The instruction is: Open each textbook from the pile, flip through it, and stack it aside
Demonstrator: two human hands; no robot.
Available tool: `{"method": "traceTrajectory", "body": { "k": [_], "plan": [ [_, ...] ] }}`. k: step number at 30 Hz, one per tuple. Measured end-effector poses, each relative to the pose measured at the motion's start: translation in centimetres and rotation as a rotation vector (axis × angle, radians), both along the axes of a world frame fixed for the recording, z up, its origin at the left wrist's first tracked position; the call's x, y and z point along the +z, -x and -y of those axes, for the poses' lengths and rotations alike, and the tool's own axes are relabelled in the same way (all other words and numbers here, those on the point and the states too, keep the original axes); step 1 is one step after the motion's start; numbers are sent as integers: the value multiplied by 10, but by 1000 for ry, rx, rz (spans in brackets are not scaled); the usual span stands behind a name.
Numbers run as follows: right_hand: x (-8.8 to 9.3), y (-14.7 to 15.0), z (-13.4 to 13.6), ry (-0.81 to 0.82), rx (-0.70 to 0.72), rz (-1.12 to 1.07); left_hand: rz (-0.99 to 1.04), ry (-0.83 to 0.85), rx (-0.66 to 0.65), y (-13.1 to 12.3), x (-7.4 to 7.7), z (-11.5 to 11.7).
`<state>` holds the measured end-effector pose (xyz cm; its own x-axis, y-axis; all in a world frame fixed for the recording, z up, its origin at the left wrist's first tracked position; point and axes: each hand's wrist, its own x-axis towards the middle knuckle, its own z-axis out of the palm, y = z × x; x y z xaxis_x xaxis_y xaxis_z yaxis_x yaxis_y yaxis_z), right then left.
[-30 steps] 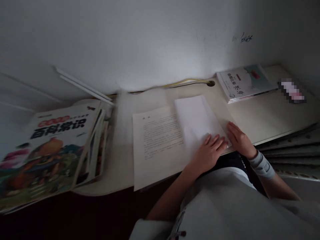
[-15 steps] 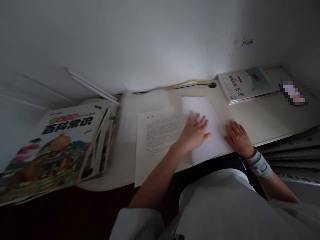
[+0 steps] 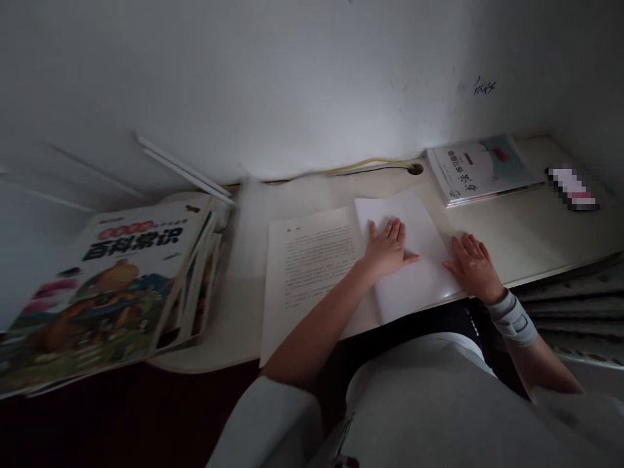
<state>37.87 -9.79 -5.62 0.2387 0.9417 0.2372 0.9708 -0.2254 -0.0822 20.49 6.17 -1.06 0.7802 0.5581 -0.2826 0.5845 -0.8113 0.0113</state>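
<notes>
A folded sheet of white paper [image 3: 409, 292] lies on the desk in front of me, its left side creased. My left hand [image 3: 389, 249] rests flat on it with the fingers spread. Beside the paper's right edge, my right hand [image 3: 474, 265] lies palm down, fingers stretched out; its thumb is close to that edge, and I cannot tell if they touch. A grey band circles my right wrist. Left of the white paper lies a printed page [image 3: 312, 266] with lines of text, partly covered by my left forearm.
A stack of books [image 3: 127, 279] with a colourful cover stands at the left. Thinner booklets [image 3: 480, 170] lie at the back right, with a blurred-out phone-like object [image 3: 572, 187] beyond. A yellow cable [image 3: 361, 164] runs along the wall to a hole [image 3: 414, 169] in the desk [image 3: 526, 240].
My left hand has slid slightly right across the white paper, its thumb now further out. My right hand has shifted a little to the right. The paper's right part appears spread wider.
</notes>
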Motion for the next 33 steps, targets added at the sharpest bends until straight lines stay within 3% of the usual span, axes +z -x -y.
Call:
{"method": "traceTrajectory", "body": {
  "k": [5,11,16,18,20,23,28,30,33],
  "plan": [
    [0,0,1,2,29,10,44,11,-34,-8,0,4],
    [-5,-4,2,-1,58,-19,96,-6,46,-19,-5,-3],
    [-3,-5,5,5,56,9,160,15,-57,-14,-4,-9],
    [4,-2,5,11,30,19,226,-25,4,-2,0,-16],
    [15,8,0,1,30,35,299,-83,170,16,5,-26],
    [36,36,-20,1,229,67,327,-88,381,46,7,-40],
    [57,96,-71,79,663,75,233,-37,432,75,-2,-50],
    [59,109,-84,119,751,87,213,-35,445,81,-5,-52],
    [57,112,-89,193,737,99,189,-35,479,88,-6,-55]
  ]
}}
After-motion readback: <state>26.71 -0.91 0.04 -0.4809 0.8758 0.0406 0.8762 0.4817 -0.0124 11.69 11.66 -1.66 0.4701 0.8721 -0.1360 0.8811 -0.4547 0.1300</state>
